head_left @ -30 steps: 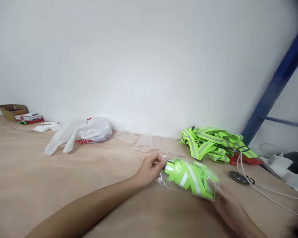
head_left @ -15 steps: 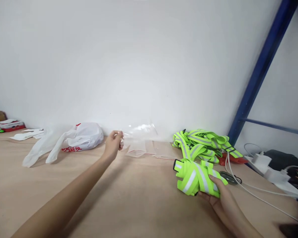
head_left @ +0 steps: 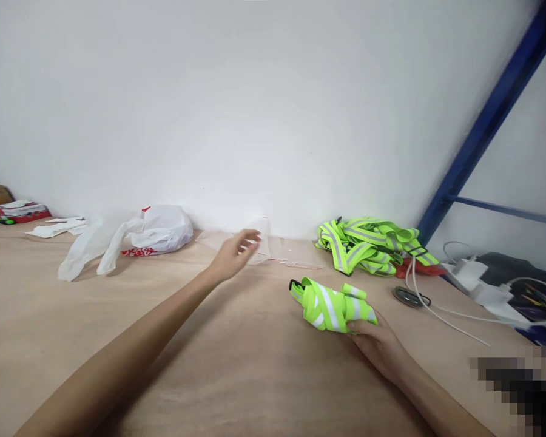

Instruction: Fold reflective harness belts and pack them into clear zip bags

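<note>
My right hand [head_left: 377,340] is closed around a folded bundle of neon-yellow reflective straps [head_left: 330,306] with silver stripes, held above the table. A black buckle shows at the bundle's left end. My left hand [head_left: 236,254] has its fingers apart and loosely curled, by several clear plastic zip bags [head_left: 300,254] with red seal lines lying near the wall. One clear bag [head_left: 262,233] stands partly raised just behind the fingertips; whether they touch it is hard to tell. Behind my right hand lies a pile of matching reflective straps [head_left: 368,243].
A white plastic bag [head_left: 168,227] with red print lies at left, with white scraps [head_left: 59,226] and a red-white box [head_left: 18,211] beyond. On the right are a dark oval object [head_left: 409,297], white cables [head_left: 455,317], chargers [head_left: 471,273] and a blue metal frame [head_left: 486,127].
My left hand has moved right and opened; the clear bag it held up before is out of its grip. My right hand has carried the strap bundle leftward. The view has shifted slightly.
</note>
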